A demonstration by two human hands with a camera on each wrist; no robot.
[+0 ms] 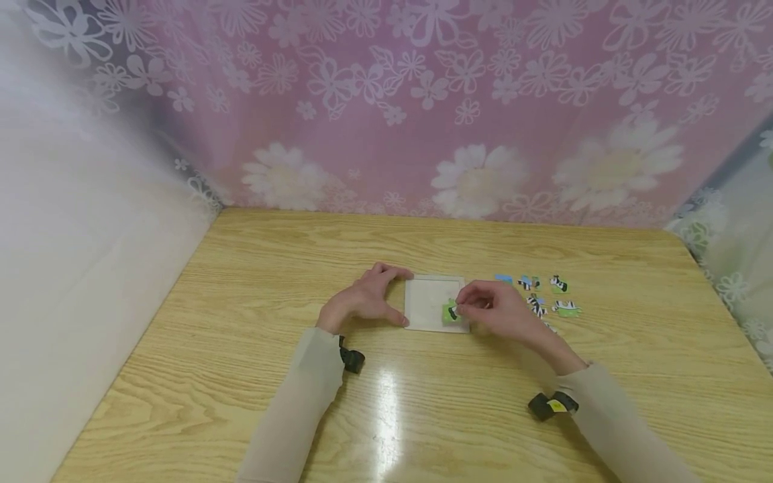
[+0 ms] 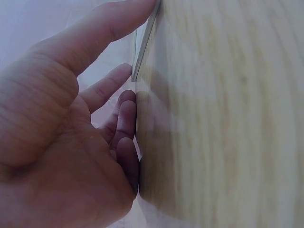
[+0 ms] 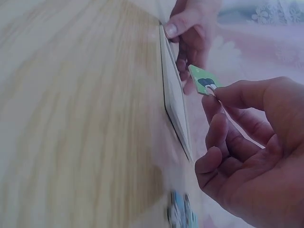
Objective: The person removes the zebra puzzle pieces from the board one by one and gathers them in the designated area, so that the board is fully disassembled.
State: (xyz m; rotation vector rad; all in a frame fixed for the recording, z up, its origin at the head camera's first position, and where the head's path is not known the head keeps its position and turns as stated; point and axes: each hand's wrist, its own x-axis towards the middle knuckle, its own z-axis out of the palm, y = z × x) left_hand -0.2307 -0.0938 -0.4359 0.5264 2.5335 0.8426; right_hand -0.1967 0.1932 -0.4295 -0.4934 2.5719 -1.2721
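My right hand [image 1: 498,310] pinches a green puzzle piece [image 1: 449,312] with a black-and-white figure between thumb and index finger. In the right wrist view, the puzzle piece [image 3: 203,80] is tilted above the shallow pale puzzle tray [image 3: 174,90]. From the head, it overlaps the lower right part of the tray [image 1: 425,302]. My left hand [image 1: 370,296] is at the tray's left side, its thumb and index finger spread to the two left corners. The left wrist view shows that thumb [image 2: 104,23] and index finger straight against the tray's edge, the other fingers bent loosely below.
Several loose puzzle pieces [image 1: 566,308] with black-and-white animal pictures lie right of the tray, some partly behind my right hand. The wood-grain table [image 1: 272,268] reaches back to a pink flowered curtain [image 1: 386,134]. A white wall covering [image 1: 90,235] stands along the left.
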